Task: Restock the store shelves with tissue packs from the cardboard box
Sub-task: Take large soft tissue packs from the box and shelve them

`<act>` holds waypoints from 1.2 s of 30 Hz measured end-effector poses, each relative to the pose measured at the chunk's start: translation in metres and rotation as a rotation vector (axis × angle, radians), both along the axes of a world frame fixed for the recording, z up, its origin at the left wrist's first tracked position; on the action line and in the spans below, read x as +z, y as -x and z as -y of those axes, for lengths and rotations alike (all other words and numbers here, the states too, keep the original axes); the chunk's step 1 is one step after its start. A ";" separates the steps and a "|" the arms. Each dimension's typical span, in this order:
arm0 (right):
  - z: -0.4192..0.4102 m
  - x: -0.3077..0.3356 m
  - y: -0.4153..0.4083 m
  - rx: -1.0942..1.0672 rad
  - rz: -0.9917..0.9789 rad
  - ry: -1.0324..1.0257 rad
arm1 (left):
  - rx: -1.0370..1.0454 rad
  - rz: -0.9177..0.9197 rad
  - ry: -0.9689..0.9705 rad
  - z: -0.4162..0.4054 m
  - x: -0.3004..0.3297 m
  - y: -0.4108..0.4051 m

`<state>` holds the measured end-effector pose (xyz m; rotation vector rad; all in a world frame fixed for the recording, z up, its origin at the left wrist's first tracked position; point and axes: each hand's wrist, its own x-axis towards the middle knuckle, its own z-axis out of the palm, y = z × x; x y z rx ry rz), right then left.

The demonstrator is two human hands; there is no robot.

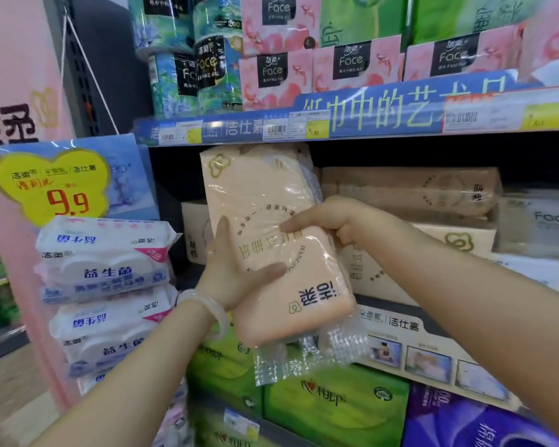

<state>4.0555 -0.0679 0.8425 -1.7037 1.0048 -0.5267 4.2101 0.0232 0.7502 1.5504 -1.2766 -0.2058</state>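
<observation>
Peach plastic-wrapped tissue pack [271, 227] held tilted between left hand [236, 279] and right hand [333, 221]. Behind grip: beige stacked tissue packs [410, 191]. Left of grip: white wet-wipe packs [104, 256]. Below grip: green tissue boxes [336, 411].

left hand [236, 279] — fingers curled, gripping | right hand [323, 219] — fingers curled, gripping | forearms raised

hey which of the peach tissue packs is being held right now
The upright peach tissue pack in front of the middle shelf: the left hand and right hand grip it. The other peach packs lie flat on the shelf, untouched.
</observation>
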 end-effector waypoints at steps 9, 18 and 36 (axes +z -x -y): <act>0.029 -0.015 -0.027 -0.050 0.181 -0.030 | 0.016 -0.012 -0.021 0.029 0.019 -0.028; 0.034 -0.038 -0.057 0.016 0.368 -0.144 | 0.063 0.104 -0.063 0.019 0.035 -0.057; -0.010 -0.095 -0.037 -0.210 0.998 -0.315 | -0.008 0.516 -0.101 0.005 0.071 -0.024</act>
